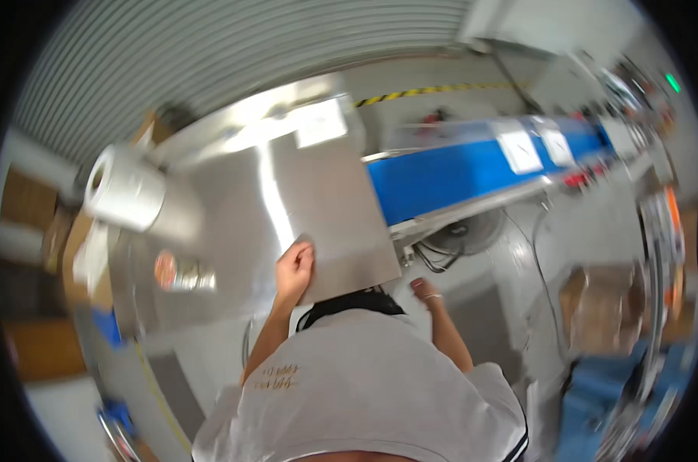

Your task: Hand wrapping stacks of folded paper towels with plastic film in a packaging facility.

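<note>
My left hand (294, 271) rests near the front edge of a shiny steel table (233, 200), its fingers curled into a fist with nothing seen in it. Past the table's front right corner hangs my right hand (424, 290), a band at its wrist; its fingers are too blurred to make out. On the left of the tabletop lies a small clear, shiny item with an orange-brown end (181, 274), perhaps a roll of tape. A large white roll (124, 189) stands at the table's left edge, and a white sheet (321, 124) lies toward the back.
A blue conveyor belt (441, 177) runs off right from the table, carrying two flat white packages (520, 149) (555, 144). Below it are a round floor object (460, 233) and cables. A cardboard box (604, 308) sits at right. Behind is a ribbed shutter (233, 46).
</note>
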Tool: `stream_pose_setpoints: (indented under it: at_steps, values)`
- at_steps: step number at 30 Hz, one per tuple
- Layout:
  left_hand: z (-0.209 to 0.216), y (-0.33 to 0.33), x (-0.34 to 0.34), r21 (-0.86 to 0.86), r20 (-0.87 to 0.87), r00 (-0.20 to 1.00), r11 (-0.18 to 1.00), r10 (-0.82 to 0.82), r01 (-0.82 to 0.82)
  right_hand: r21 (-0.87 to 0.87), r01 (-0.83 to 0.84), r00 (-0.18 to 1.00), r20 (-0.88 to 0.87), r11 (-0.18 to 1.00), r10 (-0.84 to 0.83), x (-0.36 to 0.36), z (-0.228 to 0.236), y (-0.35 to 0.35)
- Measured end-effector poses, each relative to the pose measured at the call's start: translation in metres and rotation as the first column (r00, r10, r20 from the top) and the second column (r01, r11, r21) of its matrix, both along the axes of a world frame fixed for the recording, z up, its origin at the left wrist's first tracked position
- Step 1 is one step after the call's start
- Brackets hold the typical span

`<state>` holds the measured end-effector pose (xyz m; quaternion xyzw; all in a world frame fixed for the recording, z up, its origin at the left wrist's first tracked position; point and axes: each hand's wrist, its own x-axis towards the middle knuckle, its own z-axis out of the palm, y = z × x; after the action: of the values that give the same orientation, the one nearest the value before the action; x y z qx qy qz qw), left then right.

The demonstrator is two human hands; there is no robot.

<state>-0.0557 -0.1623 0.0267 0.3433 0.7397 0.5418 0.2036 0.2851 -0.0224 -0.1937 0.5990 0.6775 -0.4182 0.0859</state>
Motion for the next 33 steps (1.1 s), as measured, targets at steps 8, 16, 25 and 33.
stream_pose_setpoints:
  at_steps: [8, 16, 25, 33]
  values:
    - [-0.034, -0.007, -0.012, 0.194, -0.048, 0.981, 0.961, -0.19, 0.195, -0.286, -0.448, 0.852, 0.151, 0.847, 0.502, -0.042, -0.093, -0.131]
    - [-0.01, 0.004, -0.021, 0.002, -0.313, 0.903, 0.951, -0.294, 0.31, -0.146, 0.339, 0.926, -0.122, 0.929, -0.357, -0.089, -0.045, -0.21]
    - [-0.04, 0.027, -0.046, -0.004, -0.354, 0.863, 0.923, -0.361, 0.384, -0.203, 0.538, 0.842, 0.089, 0.818, -0.531, -0.016, -0.035, -0.319]
    - [-0.017, -0.003, -0.009, -0.222, -0.33, 0.841, 0.901, -0.43, 0.373, -0.092, 0.761, 0.646, 0.015, 0.642, -0.764, 0.043, -0.033, -0.444]
